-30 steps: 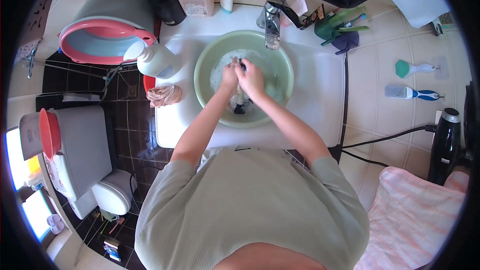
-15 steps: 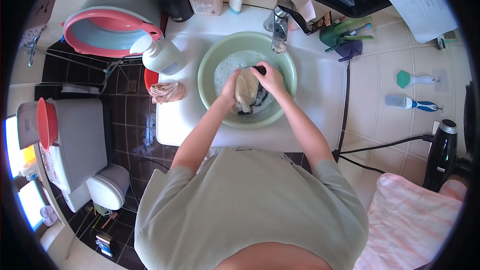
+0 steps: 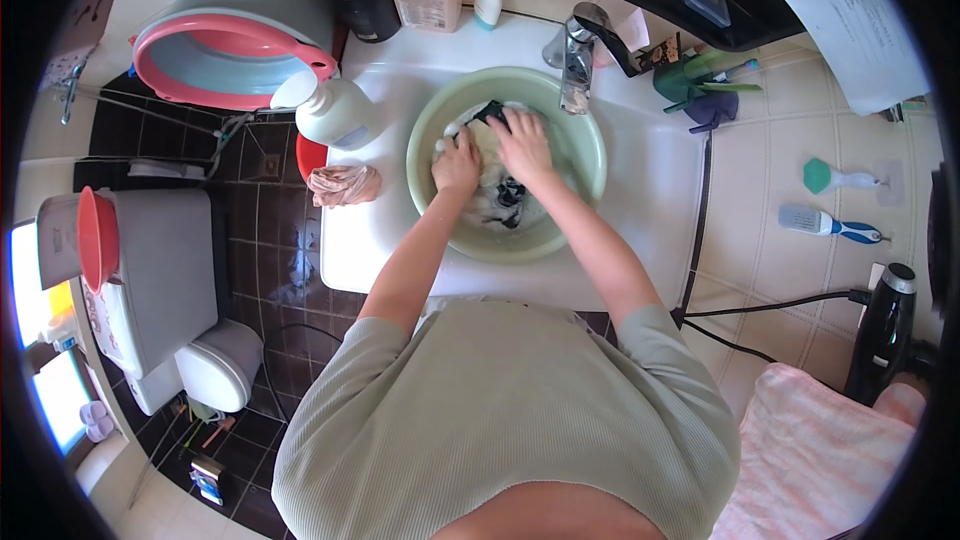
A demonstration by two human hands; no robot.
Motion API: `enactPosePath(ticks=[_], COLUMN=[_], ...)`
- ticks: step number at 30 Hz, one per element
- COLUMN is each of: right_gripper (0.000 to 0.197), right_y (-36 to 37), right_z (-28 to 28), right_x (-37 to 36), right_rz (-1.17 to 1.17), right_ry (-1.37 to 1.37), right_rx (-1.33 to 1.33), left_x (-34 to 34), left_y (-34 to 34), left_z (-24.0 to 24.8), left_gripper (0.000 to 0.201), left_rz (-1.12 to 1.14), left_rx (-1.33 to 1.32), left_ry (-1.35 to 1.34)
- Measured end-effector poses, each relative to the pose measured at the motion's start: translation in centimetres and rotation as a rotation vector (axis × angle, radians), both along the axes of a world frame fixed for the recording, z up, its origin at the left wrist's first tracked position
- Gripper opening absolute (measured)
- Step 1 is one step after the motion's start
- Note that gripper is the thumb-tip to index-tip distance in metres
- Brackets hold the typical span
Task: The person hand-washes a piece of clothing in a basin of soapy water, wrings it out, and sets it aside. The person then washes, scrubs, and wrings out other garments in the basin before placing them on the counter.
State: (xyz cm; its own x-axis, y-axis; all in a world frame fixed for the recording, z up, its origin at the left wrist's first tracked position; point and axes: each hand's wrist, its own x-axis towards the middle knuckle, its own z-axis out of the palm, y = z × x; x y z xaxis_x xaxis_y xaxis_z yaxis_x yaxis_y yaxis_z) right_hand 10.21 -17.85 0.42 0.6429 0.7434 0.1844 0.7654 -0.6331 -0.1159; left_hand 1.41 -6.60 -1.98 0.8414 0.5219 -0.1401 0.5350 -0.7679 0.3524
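A pale green basin of soapy water holds a wet cream cloth with black parts, bunched up and partly under suds. At the cloth's left side, my left hand has its fingers bent into the fabric, gripping it. My right hand lies on the cloth's upper right with its fingers stretched out and apart, beside a black bit near the far rim. Another black patch shows between my wrists. Both hands' fingertips are partly hidden by suds and fabric.
The basin sits in a white sink, under a chrome faucet. Left of it stand a white pump bottle and a crumpled pinkish-beige cloth. A grey-and-pink tub lies tipped at far left. Brushes hang on the right wall.
The cream cloth, held up in a bundle between both hands before, is now lower and spread in the water. My right hand has flattened over it; my left has shifted slightly left.
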Motion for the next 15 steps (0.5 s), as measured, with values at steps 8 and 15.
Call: enactPosePath(ticks=[8,15], right_gripper=[0.067,0.081], right_y=[1.2,2.3], right_z=[-4.9,-0.1], right_x=[-1.5,0.3], right_rz=[-0.010,-0.045], right_ry=[-0.006,0.258], right_rx=[-0.247,-0.334], left_x=[1.3,0.9], left_y=[-0.3,1.1], left_z=[-2.7,-1.6], left_gripper=[0.045,0.044], left_rz=[-0.276,0.031], left_rx=[-0.082,-0.284], left_ry=[0.541,0.276])
